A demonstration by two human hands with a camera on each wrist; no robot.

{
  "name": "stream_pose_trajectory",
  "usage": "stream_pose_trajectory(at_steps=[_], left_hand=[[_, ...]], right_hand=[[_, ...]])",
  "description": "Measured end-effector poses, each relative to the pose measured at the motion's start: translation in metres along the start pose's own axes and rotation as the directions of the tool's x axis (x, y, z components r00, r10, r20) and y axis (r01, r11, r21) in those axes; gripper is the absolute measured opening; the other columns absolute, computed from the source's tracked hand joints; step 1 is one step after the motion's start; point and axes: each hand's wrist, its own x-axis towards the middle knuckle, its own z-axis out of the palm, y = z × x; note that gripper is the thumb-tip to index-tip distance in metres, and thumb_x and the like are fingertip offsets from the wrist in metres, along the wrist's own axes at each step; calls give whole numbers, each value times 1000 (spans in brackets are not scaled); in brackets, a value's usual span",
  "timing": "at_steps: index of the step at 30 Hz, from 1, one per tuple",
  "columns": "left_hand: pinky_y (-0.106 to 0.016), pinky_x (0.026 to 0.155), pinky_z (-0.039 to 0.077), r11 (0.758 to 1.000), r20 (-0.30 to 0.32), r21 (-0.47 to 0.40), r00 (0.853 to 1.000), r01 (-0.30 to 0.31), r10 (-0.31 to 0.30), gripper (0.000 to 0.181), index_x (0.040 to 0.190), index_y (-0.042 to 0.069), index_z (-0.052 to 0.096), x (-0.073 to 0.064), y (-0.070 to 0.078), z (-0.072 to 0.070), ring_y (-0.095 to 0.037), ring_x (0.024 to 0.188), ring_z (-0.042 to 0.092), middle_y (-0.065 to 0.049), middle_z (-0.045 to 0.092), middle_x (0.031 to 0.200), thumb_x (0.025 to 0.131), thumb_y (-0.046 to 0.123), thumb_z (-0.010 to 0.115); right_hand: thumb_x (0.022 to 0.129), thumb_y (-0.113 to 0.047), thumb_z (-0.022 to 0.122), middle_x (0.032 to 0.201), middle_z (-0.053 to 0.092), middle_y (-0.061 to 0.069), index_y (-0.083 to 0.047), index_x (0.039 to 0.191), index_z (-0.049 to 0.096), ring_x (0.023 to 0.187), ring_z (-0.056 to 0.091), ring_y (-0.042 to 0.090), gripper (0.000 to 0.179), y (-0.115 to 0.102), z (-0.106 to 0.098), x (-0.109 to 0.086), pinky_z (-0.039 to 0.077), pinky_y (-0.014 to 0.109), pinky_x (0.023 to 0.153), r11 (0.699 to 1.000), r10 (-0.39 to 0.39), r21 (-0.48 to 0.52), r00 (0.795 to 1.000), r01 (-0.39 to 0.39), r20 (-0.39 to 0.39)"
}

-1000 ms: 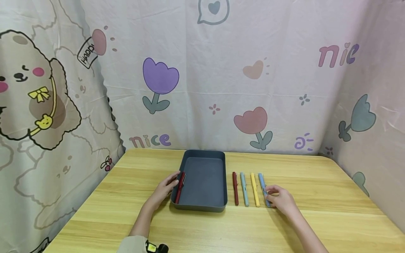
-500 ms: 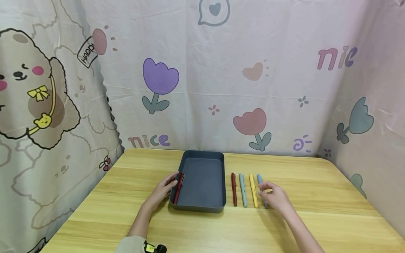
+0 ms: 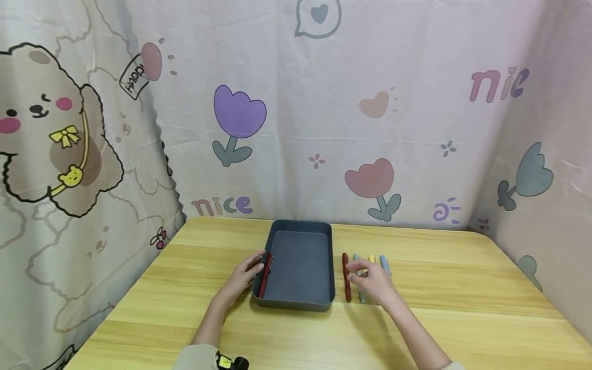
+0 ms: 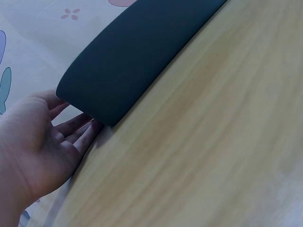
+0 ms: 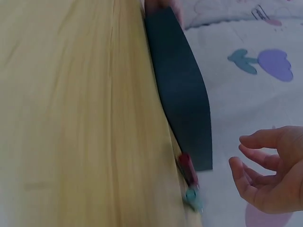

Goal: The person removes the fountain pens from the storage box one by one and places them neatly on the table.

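Note:
My left hand (image 3: 238, 280) rests at the left wall of a dark grey tray (image 3: 302, 267), its fingers against the tray side (image 4: 123, 61) in the left wrist view. Inside the tray, along that wall, lies a dark red pen (image 3: 265, 276). Right of the tray a second dark red pen (image 3: 346, 277), a light teal pen (image 3: 356, 256), a yellow pen (image 3: 372, 257) and a blue pen (image 3: 384, 263) lie in a row. My right hand (image 3: 374, 281) hovers over this row, partly hiding the last three. The right wrist view shows its thumb and fingers apart, nothing between them.
The light wooden table (image 3: 208, 231) ends at the back against a printed cloth (image 3: 296, 174). More cloth hangs at the left and right sides. A black device with a yellow label (image 3: 225, 362) sits at my left cuff.
My right hand has moved left from the blue pen, across the yellow one, to near the teal and red pens. The pens stay in their row. My left hand stays at the tray.

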Motion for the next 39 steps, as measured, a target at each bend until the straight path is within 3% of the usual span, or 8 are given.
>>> stream_pose_trajectory(at_steps=[10, 20, 30, 39], left_hand=[[-53, 100, 27, 1000, 8, 2, 1000, -26, 26, 49, 141, 6, 36, -1, 5, 3, -40, 127, 30, -25, 27, 143, 96, 19, 50], [-51, 100, 29, 1000, -2, -18, 1000, -22, 22, 48, 141, 6, 37, 3, -1, 2, -38, 126, 33, -23, 30, 142, 96, 17, 50], [-52, 99, 30, 1000, -7, -7, 1000, -25, 25, 49, 141, 5, 36, -1, 3, 1, -38, 126, 32, -24, 31, 141, 96, 19, 49], [-50, 100, 29, 1000, -8, 5, 1000, -23, 23, 44, 140, 5, 37, -1, 4, 1, -35, 127, 32, -21, 32, 141, 98, 17, 44]], right_hand=[[80, 1, 66, 87, 59, 7, 1, 101, 64, 63, 57, 20, 21, -20, 39, 11, 49, 28, 52, 993, -119, 12, 988, 118, 103], [84, -1, 63, 95, 62, 15, 3, 104, 62, 76, 62, 31, 21, -40, 74, 22, 52, 29, 56, 983, -181, 71, 956, 169, 229], [83, -4, 63, 88, 63, 6, 1, 103, 64, 71, 62, 23, 21, -56, 113, 30, 52, 31, 56, 989, -143, 83, 947, 124, 289], [80, -3, 66, 81, 61, 5, -1, 98, 66, 59, 60, 26, 18, -60, 139, 36, 51, 35, 54, 994, -95, 90, 940, 69, 327]])
